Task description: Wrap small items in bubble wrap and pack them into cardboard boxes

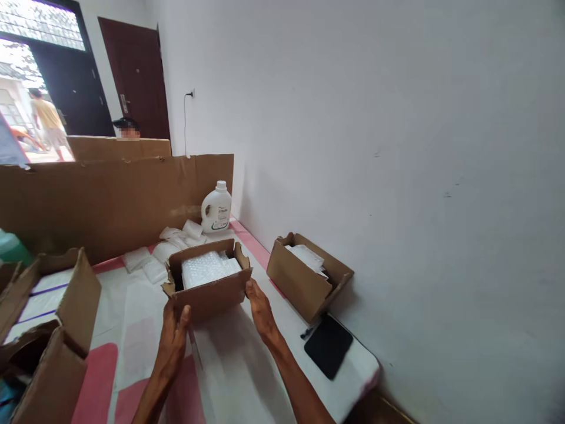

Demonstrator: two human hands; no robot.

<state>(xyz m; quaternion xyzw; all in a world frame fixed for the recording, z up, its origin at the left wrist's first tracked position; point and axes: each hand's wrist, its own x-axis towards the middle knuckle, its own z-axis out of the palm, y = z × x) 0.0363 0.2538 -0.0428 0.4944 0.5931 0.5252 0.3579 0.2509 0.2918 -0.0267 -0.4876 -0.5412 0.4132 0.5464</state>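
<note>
A small open-topped cardboard box (216,295) sits directly ahead of the wearer, held between two bare hands. Its long axis runs across the view from left to right, the right end rising slightly, so one of its long walls faces the wearer.

The left hand (175,331) grips the near left corner, its thumb toward the long wall and its fingers partly hidden at the end. The right hand (261,311) holds the near right corner, fingers bent against the cardboard. Neither hand is clearly closer: both touch the box, the left showing slightly lower in view. Whether the base rests on the pink-and-white covered worktop (238,356) or is lifted just off it is hard to tell, because the near wall hides the underside.

Inside the box lies a bubble-wrapped packet (203,270). Beyond its left end are loose translucent pouches (154,270), and behind it stands a white jug with a handle (218,209). To the right, apart from the right hand and near the wall, is a second cardboard box (291,281) with white packets inside; a flat black pad (329,346) lies nearer the wearer.
</note>
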